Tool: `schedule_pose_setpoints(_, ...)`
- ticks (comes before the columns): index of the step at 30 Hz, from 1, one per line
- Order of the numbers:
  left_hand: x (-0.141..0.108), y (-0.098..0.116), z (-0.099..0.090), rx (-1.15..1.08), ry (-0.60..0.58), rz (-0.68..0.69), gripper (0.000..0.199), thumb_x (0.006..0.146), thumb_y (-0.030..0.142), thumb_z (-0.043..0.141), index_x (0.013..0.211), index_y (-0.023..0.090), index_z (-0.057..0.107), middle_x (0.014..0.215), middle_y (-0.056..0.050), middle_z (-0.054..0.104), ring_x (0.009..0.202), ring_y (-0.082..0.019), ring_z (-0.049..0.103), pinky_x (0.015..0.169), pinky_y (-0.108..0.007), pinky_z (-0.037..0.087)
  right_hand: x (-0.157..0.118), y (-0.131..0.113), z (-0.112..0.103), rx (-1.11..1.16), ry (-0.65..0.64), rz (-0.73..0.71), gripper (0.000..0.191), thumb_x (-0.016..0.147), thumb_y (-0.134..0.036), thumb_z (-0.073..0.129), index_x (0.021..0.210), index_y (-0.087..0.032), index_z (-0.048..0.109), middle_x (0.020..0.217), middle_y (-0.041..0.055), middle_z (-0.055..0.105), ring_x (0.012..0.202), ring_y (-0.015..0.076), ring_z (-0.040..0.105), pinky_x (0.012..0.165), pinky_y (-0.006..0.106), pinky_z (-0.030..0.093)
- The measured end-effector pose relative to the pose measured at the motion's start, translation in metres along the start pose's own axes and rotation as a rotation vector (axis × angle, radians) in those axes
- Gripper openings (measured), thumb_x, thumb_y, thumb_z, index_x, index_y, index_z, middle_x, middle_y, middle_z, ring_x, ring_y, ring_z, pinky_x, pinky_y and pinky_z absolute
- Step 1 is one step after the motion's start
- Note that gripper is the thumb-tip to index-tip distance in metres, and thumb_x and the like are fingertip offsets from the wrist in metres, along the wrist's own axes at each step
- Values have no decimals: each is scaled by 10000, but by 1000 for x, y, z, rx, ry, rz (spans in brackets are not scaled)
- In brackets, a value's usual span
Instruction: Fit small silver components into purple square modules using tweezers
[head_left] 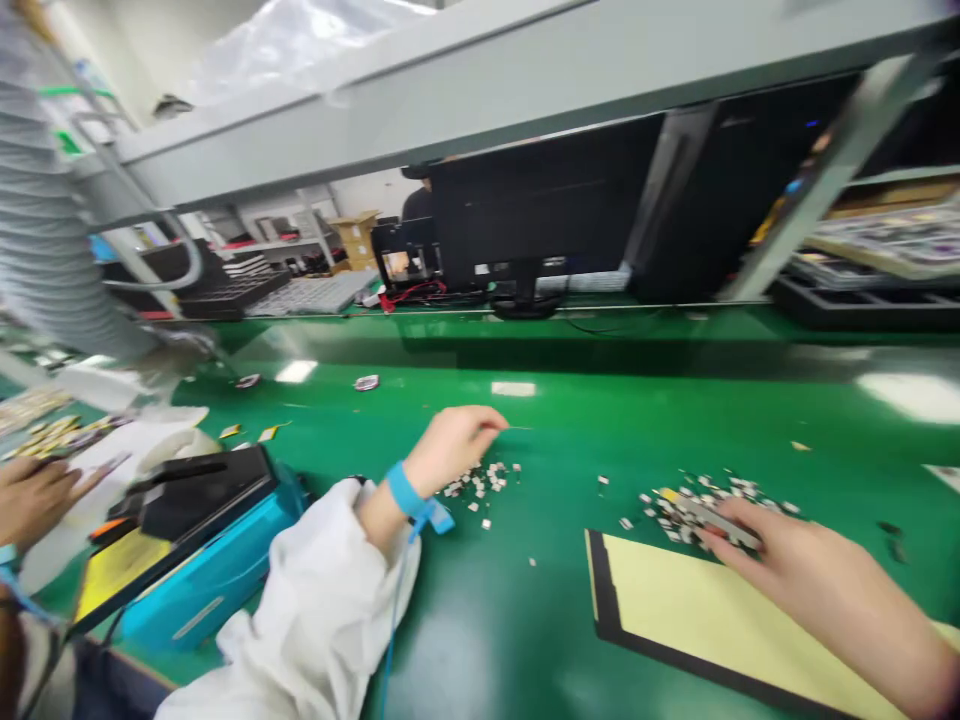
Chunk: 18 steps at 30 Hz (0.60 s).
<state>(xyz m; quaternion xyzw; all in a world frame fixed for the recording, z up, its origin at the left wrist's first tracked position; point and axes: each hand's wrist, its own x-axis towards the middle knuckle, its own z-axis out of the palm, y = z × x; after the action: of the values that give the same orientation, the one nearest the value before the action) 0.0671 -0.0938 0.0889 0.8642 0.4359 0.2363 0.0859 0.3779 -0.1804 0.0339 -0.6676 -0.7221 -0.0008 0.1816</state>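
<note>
In the head view, pinching a thin item [519,429], too blurred to identify, in the left hand [456,445], near a small scatter of white pieces [491,480] on the green tabletop [555,425]; with the right hand [814,560], gripping a flat grey bar [716,520] with a yellow tip over a larger heap [667,524] of similar pieces, next to a dark-edged yellow board [690,605]

We see our left forearm [319,585] sleeved in white, angled up from the bottom edge; left hand [454,447] palm down, thumb and index pinched, pointing right. Our right hand [806,565], wrist bare, points left, thumb and fingers pinched, hands well apart.
</note>
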Motion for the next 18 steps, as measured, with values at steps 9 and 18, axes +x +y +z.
schedule_pose_setpoints(9, 2, -6, 41, 94, -199, 66, 167, 744, 96, 542, 889, 148, 609, 871, -55, 633, 819, -178, 597, 760, -288, 481, -6, -28, -4, -73, 89, -141, 417, 853, -452, 303, 599, -183, 495, 577, 45, 558, 414, 151, 517, 370, 236, 311)
schedule_pose_setpoints(18, -2, 3, 62, 98, -147, 4, 108, 775, 108, 529, 696, 114, 602, 747, -83, 598, 752, -217, 566, 700, -339, 464, -39, -66, 45, -1, -156, -415, 377, 660, -95, 571, 1034, -144, 586, 852, 62, 630, 492, 186, 612, 439, 268, 486)
